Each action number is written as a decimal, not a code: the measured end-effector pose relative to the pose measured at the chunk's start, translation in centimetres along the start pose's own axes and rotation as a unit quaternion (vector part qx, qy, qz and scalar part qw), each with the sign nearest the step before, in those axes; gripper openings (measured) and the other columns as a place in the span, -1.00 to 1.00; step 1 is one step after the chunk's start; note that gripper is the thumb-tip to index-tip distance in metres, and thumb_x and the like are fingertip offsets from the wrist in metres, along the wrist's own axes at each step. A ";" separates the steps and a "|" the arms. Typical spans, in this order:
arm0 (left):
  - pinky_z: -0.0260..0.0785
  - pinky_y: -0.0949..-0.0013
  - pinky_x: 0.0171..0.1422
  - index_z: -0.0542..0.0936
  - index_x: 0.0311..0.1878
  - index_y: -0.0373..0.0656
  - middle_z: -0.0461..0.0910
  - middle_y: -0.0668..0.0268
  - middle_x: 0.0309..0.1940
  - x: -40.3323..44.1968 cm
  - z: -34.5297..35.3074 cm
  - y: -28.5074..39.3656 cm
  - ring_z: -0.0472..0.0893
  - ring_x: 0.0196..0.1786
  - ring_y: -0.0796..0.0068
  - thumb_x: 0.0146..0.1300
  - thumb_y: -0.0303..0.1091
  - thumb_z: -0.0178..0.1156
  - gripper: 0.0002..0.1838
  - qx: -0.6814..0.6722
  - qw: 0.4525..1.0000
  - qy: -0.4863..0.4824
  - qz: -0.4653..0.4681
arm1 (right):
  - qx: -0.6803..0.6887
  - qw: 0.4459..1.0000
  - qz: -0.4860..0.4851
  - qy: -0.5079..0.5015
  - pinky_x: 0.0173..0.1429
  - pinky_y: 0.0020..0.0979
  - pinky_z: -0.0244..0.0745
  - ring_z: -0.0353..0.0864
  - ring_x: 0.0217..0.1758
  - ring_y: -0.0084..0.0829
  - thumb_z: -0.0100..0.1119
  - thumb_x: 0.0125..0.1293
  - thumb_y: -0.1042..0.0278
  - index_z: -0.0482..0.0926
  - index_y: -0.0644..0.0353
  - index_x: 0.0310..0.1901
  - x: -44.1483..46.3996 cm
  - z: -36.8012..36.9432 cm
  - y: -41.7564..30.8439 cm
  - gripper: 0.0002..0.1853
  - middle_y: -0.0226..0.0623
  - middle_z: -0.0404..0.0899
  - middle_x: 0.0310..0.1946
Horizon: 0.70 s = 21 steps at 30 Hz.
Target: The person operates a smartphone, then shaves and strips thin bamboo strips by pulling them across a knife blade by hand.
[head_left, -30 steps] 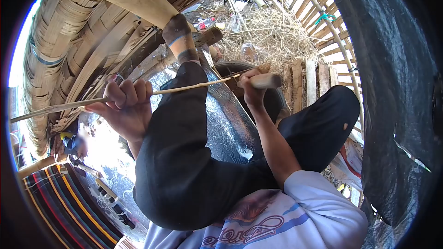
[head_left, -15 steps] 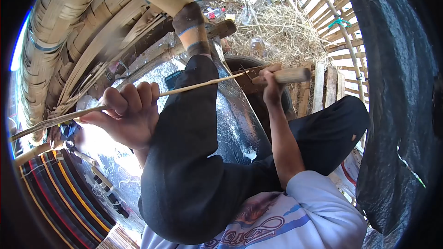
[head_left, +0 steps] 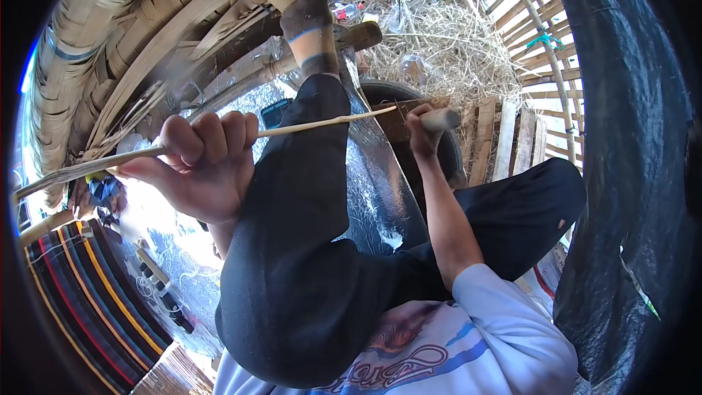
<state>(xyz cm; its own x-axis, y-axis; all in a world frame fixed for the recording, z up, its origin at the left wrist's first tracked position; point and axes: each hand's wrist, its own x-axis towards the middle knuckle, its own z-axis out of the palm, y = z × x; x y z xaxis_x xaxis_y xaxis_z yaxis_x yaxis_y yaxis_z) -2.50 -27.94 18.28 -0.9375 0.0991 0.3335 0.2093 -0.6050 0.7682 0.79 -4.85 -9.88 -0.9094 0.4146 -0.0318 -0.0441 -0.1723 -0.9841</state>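
Note:
My left hand is closed round a long, pale wooden stick, which crosses over my raised knee. The stick's left end is rougher and wider, and its thin right tip reaches close to my right hand. My right hand grips a knife by its thick wooden handle. Only a thin, dark bit of the blade shows beside the stick's tip; whether they touch I cannot tell. Behind and below the knife is a dark round tub with a brown board across it.
Split bamboo strips are stacked at upper left. Straw covers the ground ahead, beside a bamboo slat wall. A phone lies beyond my knee on a shiny sheet. A power strip is at left, dark plastic sheeting at right.
My right hand has moved slightly left with the knife, and its handle now points more toward me. The left hand keeps its hold on the stick. The view has shifted a little.

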 end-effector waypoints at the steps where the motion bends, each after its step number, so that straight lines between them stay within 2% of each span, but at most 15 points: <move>1: -0.20 0.38 -0.47 0.05 -0.63 0.02 -0.05 0.47 -0.78 0.0 0.0 0.1 -0.11 -0.65 0.58 0.15 0.50 -0.40 -0.32 0.001 1.000 -0.006 -0.004 | 0.027 0.996 0.083 0.022 -0.28 -0.50 0.33 0.38 -0.44 -0.55 0.04 0.06 0.49 0.42 0.17 -0.45 0.3 -0.4 0.5 -0.98 -0.37 0.42 -0.53; 2: -0.20 0.38 -0.47 0.04 -0.63 0.02 -0.05 0.47 -0.79 -0.1 0.0 0.1 -0.12 -0.65 0.58 0.15 0.50 -0.39 -0.32 0.005 1.000 -0.009 -0.009 | 0.081 0.988 0.116 0.053 -0.37 -0.54 0.33 0.38 -0.49 -0.60 0.05 0.02 0.60 0.41 0.19 -0.48 0.9 -0.3 -1.6 -0.93 -0.40 0.42 -0.57; 3: -0.20 0.38 -0.47 0.04 -0.63 0.02 -0.05 0.47 -0.79 -0.2 -0.1 0.2 -0.12 -0.65 0.58 0.15 0.50 -0.39 -0.32 0.008 1.000 -0.006 -0.010 | 0.082 0.988 0.121 0.052 -0.37 -0.54 0.33 0.38 -0.49 -0.60 0.05 0.02 0.60 0.41 0.19 -0.48 1.0 -0.3 -2.2 -0.93 -0.40 0.42 -0.57; 5: -0.22 0.38 -0.44 0.09 -0.64 0.03 -0.08 0.50 -0.76 -0.4 -0.3 0.4 -0.12 -0.61 0.59 0.15 0.45 -0.16 -0.34 -0.022 0.999 -0.001 -0.027 | 0.231 0.973 0.003 -0.004 -0.34 -0.53 0.31 0.38 -0.48 -0.59 0.07 0.02 0.58 0.41 0.18 -0.48 1.1 -0.1 -2.5 -0.93 -0.42 0.40 -0.60; 6: -0.22 0.38 -0.44 0.09 -0.64 0.03 -0.08 0.50 -0.76 -0.6 -0.3 0.4 -0.12 -0.61 0.59 0.15 0.45 -0.16 -0.34 -0.020 0.999 0.007 -0.031 | 0.170 0.986 -0.003 -0.001 -0.35 -0.53 0.30 0.38 -0.49 -0.59 0.06 0.03 0.56 0.41 0.19 -0.49 0.4 0.6 -2.8 -0.94 -0.43 0.39 -0.61; 7: -0.23 0.38 -0.44 0.09 -0.64 0.03 -0.08 0.50 -0.76 -0.6 -0.2 0.4 -0.11 -0.61 0.59 0.15 0.45 -0.16 -0.35 -0.019 0.999 0.008 -0.028 | 0.166 0.986 0.004 0.001 -0.35 -0.53 0.30 0.38 -0.49 -0.59 0.06 0.03 0.56 0.41 0.19 -0.49 -0.6 0.6 -1.8 -0.94 -0.43 0.39 -0.61; 8: -0.23 0.38 -0.44 0.09 -0.64 0.03 -0.08 0.49 -0.77 -0.2 0.0 0.3 -0.11 -0.62 0.59 0.15 0.45 -0.16 -0.35 -0.020 1.000 0.002 -0.020 | 0.035 0.997 -0.052 -0.045 -0.35 -0.54 0.30 0.36 -0.49 -0.60 0.02 0.05 0.55 0.38 0.19 -0.50 -0.7 0.5 -0.4 -0.95 -0.40 0.39 -0.60; 9: -0.23 0.38 -0.44 0.09 -0.64 0.03 -0.08 0.49 -0.77 0.1 0.1 0.1 -0.11 -0.62 0.59 0.15 0.45 -0.16 -0.35 -0.025 1.000 -0.004 -0.015 | -0.095 0.985 -0.111 -0.092 -0.34 -0.55 0.29 0.34 -0.49 -0.61 -0.02 0.06 0.54 0.36 0.20 -0.50 0.0 0.7 0.0 -0.95 -0.37 0.39 -0.58; 10: -0.22 0.39 -0.47 0.07 -0.64 0.03 -0.06 0.48 -0.78 0.0 -0.1 0.1 -0.11 -0.64 0.59 0.15 0.48 -0.27 -0.34 -0.016 1.000 -0.008 -0.009 | -0.062 0.997 0.026 -0.042 -0.36 -0.54 0.29 0.33 -0.49 -0.63 -0.04 0.06 0.55 0.34 0.18 -0.53 0.4 0.6 0.4 -0.93 -0.39 0.39 -0.59; 11: -0.22 0.39 -0.50 0.05 -0.63 0.02 -0.05 0.47 -0.78 0.0 -0.2 0.1 -0.11 -0.67 0.58 0.15 0.51 -0.37 -0.32 -0.005 1.000 -0.010 -0.004 | -0.059 0.997 0.023 -0.041 -0.36 -0.54 0.29 0.33 -0.49 -0.63 -0.04 0.06 0.55 0.34 0.18 -0.53 1.0 0.5 -0.2 -0.93 -0.39 0.39 -0.59; 13: -0.21 0.40 -0.49 0.05 -0.62 0.03 -0.05 0.48 -0.78 0.0 -0.4 0.2 -0.11 -0.66 0.59 0.16 0.50 -0.36 -0.33 -0.002 1.000 -0.015 -0.007 | 0.103 0.994 0.040 0.022 -0.35 -0.52 0.29 0.35 -0.51 -0.58 -0.03 0.07 0.55 0.37 0.21 -0.53 1.8 0.1 -2.8 -0.93 -0.39 0.39 -0.60; 14: -0.21 0.40 -0.48 0.05 -0.62 0.03 -0.05 0.48 -0.78 0.0 -0.4 0.2 -0.11 -0.66 0.59 0.16 0.49 -0.36 -0.33 -0.006 1.000 -0.015 -0.004 | 0.225 0.974 -0.005 -0.005 -0.35 -0.51 0.29 0.34 -0.51 -0.57 -0.04 0.08 0.52 0.34 0.21 -0.55 1.7 0.4 -3.7 -0.91 -0.35 0.39 -0.60; 15: -0.21 0.40 -0.48 0.06 -0.63 0.03 -0.05 0.48 -0.78 -0.3 -0.4 0.2 -0.11 -0.65 0.59 0.16 0.49 -0.35 -0.33 -0.011 1.000 -0.011 -0.003 | 0.225 0.974 0.004 -0.007 -0.35 -0.51 0.29 0.34 -0.51 -0.57 -0.04 0.08 0.52 0.34 0.21 -0.55 1.2 0.9 -3.4 -0.91 -0.35 0.39 -0.60; 17: -0.21 0.40 -0.47 0.05 -0.63 0.02 -0.05 0.49 -0.77 -0.1 -0.2 -0.1 -0.12 -0.64 0.59 0.16 0.49 -0.35 -0.33 -0.007 1.000 -0.005 0.003 | 0.173 0.980 -0.082 -0.046 -0.32 -0.51 0.30 0.33 -0.51 -0.56 -0.05 0.07 0.51 0.32 0.21 -0.56 0.1 1.3 -3.4 -0.90 -0.32 0.39 -0.61; 21: -0.22 0.40 -0.47 0.03 -0.63 0.02 -0.05 0.49 -0.77 0.4 -0.2 0.0 -0.13 -0.63 0.59 0.16 0.50 -0.33 -0.32 -0.013 1.000 -0.008 -0.010 | 0.241 0.970 -0.018 -0.001 -0.32 -0.51 0.30 0.33 -0.51 -0.55 -0.07 0.07 0.51 0.31 0.21 -0.55 1.8 0.7 -4.6 -0.91 -0.32 0.38 -0.61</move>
<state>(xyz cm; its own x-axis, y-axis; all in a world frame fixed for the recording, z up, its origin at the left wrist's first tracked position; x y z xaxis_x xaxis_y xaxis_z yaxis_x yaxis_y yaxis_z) -2.95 -28.08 18.32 -0.9365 0.1245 0.3278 0.1830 -0.6239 0.7598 -0.91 -3.98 -5.30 -0.9042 0.4271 0.0012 -0.2638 -0.5564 -0.7879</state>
